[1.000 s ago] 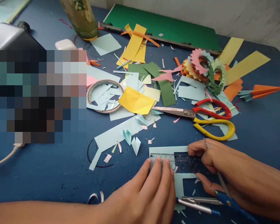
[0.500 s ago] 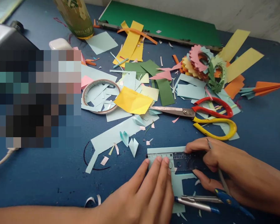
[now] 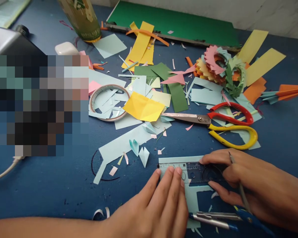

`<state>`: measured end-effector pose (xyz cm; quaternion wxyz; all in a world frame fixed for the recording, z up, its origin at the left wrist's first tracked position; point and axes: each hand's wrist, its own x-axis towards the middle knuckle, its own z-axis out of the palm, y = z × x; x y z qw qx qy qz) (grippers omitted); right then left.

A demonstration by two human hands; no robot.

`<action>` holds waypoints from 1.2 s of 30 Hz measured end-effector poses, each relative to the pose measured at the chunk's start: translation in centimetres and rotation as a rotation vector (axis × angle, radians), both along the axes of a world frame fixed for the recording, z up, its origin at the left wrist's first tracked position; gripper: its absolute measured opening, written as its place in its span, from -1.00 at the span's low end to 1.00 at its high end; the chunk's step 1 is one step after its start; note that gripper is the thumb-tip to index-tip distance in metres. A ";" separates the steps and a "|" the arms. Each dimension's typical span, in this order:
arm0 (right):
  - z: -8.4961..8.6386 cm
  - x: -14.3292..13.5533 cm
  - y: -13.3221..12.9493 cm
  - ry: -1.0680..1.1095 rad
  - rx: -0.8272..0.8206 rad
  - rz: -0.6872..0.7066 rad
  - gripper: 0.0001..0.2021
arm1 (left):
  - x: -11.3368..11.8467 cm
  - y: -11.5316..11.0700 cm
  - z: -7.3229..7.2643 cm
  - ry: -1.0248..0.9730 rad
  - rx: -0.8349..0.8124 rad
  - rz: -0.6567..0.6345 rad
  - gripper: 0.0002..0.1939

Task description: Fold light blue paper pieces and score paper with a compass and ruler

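My left hand (image 3: pixel 161 205) lies flat, fingers stretched out, on a clear plastic ruler (image 3: pixel 195 172) and the pale blue paper (image 3: pixel 192 200) under it. A strip of that paper shows above the ruler's top edge. With thumb and forefinger my right hand (image 3: pixel 248 178) grips the ruler's right end at its top and bottom edges. A slim grey pointed tool (image 3: pixel 242 195) passes between the right fingers; its kind is unclear. Below the hands lies a drawing compass (image 3: pixel 213 219) with silver legs and a blue part, partly over the paper.
Scissors (image 3: pixel 203 119) with red and yellow handles lie beyond my right hand. Paper scraps surround a tape roll (image 3: pixel 91 102) and a yellow paper piece (image 3: pixel 144 107). Folded paper rings (image 3: pixel 215 61), a bottle (image 3: pixel 83 23) and a green board (image 3: pixel 173 24) are farther back. The left side is pixelated.
The view has shifted slightly, so things sit a little farther right. The slim tool has tilted between my right fingers. Both hands keep their place on the ruler.
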<state>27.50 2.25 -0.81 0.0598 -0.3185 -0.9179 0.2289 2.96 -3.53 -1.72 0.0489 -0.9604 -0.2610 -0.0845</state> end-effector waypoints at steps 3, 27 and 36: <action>0.4 0.0 0.7 0.047 -0.006 0.031 -0.76 | 0.1 0.0 0.0 -0.010 -0.006 0.012 -0.61; -0.2 -7.0 3.1 0.297 -0.389 0.031 -0.90 | -0.3 0.1 -0.4 -0.062 0.137 -0.047 -0.62; -0.3 -7.0 3.2 0.301 -0.403 0.032 -0.90 | -0.4 0.2 -0.4 -0.079 0.147 -0.061 -0.61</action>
